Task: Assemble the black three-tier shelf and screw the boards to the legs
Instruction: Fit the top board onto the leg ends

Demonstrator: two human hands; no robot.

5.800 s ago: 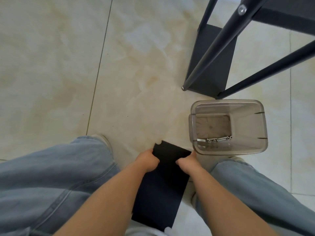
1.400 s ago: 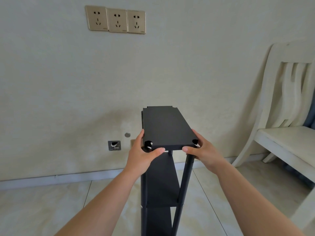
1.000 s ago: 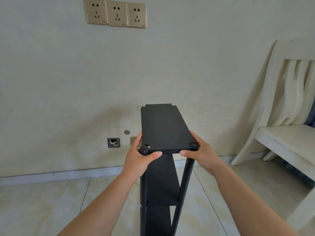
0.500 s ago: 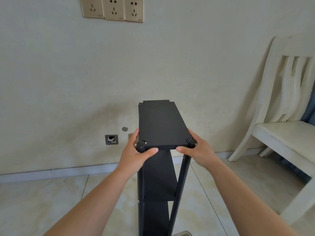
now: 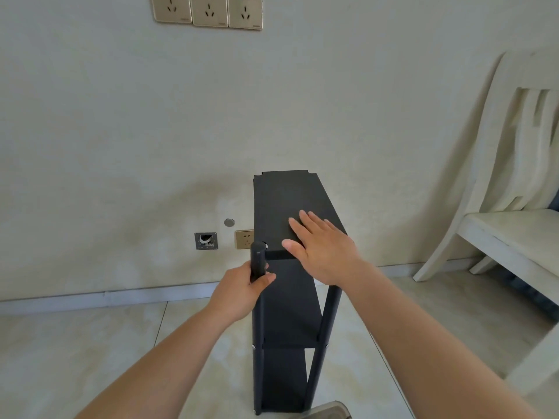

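Left hand (image 5: pixel 242 290) is wrapped around the near-left leg (image 5: pixel 257 328) just below its rounded top, thumb across the front of the tube. Right hand (image 5: pixel 322 251) lies flat, palm down and fingers spread, on the near end of the top board (image 5: pixel 287 204); it grips nothing. It covers the board's near-right corner, so I can't tell how that corner sits on the near-right leg (image 5: pixel 328 325).

The top board sits at frame centre, long axis running away toward the wall (image 5: pixel 121 131). Its near-left corner notch sits against the top of the left leg, and the leg tip stands slightly above the board surface. The two far corner notches are visible at the board's far edge.

Below the hands, the middle board (image 5: pixel 290 309) sits between the two near legs, with a small silver screw head (image 5: pixel 253 347) on the left leg at that level and another on the right leg. A lower board is partly visible under it, near the bottom of the frame. The shelf stands upright on the tiled floor (image 5: pixel 90 343).

Bottom centre-right: rim of a clear container (image 5: pixel 326 411), mostly cut off by the frame edge.

Upper centre: three gold wall sockets (image 5: pixel 208 10). Low on the wall, left of the shelf: an open box cutout (image 5: pixel 206 240), a round plug, one more socket. Right edge: a white chair (image 5: pixel 514 192), well apart from the shelf.
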